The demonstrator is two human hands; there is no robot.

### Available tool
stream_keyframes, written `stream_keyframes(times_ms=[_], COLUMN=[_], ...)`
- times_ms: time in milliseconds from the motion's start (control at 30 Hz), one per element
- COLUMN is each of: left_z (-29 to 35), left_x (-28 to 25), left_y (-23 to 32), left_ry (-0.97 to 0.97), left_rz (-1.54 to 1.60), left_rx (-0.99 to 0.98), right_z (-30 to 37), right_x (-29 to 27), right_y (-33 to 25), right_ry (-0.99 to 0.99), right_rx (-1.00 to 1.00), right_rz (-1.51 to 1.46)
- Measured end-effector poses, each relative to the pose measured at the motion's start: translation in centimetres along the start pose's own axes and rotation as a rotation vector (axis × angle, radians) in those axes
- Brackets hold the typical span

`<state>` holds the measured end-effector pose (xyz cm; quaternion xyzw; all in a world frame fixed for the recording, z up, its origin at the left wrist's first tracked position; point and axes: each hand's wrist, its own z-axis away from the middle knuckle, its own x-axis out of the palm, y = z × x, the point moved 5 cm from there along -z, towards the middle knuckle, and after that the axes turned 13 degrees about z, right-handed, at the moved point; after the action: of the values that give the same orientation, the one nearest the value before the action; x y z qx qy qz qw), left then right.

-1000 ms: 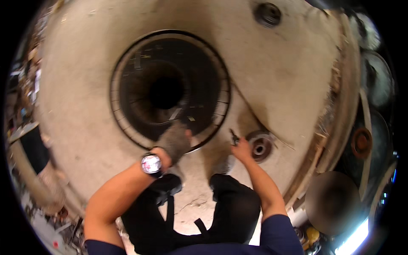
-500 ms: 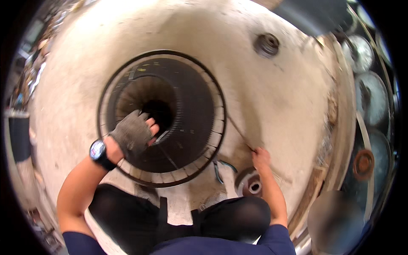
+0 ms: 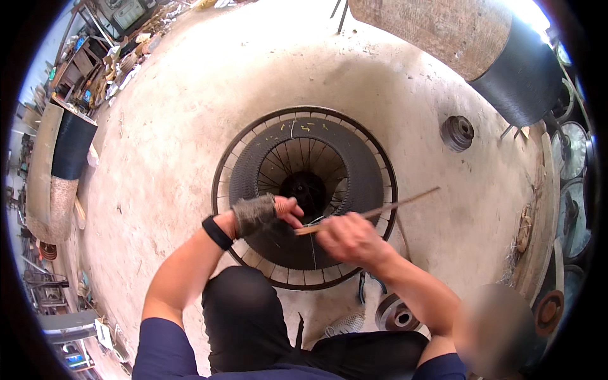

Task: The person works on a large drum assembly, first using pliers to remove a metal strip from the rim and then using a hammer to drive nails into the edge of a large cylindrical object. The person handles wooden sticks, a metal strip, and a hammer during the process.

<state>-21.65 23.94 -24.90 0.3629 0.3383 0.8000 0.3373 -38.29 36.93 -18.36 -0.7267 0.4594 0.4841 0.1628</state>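
Observation:
My right hand (image 3: 352, 240) is closed around a thin wooden stick (image 3: 411, 197), which slants up to the right over a black ridged rubber ring (image 3: 244, 183). The stick's near end lies at a pale wire (image 3: 315, 221) tied across the ring's near side. Close to that end, my left hand (image 3: 285, 210) reaches over the ring's inner edge in a grey fingerless glove, fingers bent and somewhat apart, nothing visible in them. The ring rests inside a spoked wheel rim (image 3: 304, 107), with spokes and a dark hub (image 3: 303, 190) showing through its hole.
Near my right knee lie a round metal part (image 3: 400, 318) and blue-and-black handled pliers (image 3: 361, 288). A stepped metal pulley (image 3: 457, 133) sits farther right. Curved sheet rolls stand at the upper right (image 3: 519, 76) and left (image 3: 73, 145). Metal discs (image 3: 570, 149) line the right edge.
My right hand has brought the stick from the floor at right up over the ring, beside the wire. My left hand has drawn back from the ring's hole. The head view has shifted.

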Motion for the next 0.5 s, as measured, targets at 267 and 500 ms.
stream_keyframes(times_ms=[267, 500], left_z=[7.0, 8.2], left_x=[-4.5, -11.8], left_y=[-1.6, -5.9], left_ry=[0.181, 0.288], left_rz=[0.409, 0.561], left_rx=[0.012, 0.138], right_z=[-7.6, 10.3], right_x=[6.4, 2.4], right_y=[-5.1, 2.0], right_ry=[0.101, -0.078], right_rx=[-0.021, 0.338], right_rz=[0.035, -0.123])
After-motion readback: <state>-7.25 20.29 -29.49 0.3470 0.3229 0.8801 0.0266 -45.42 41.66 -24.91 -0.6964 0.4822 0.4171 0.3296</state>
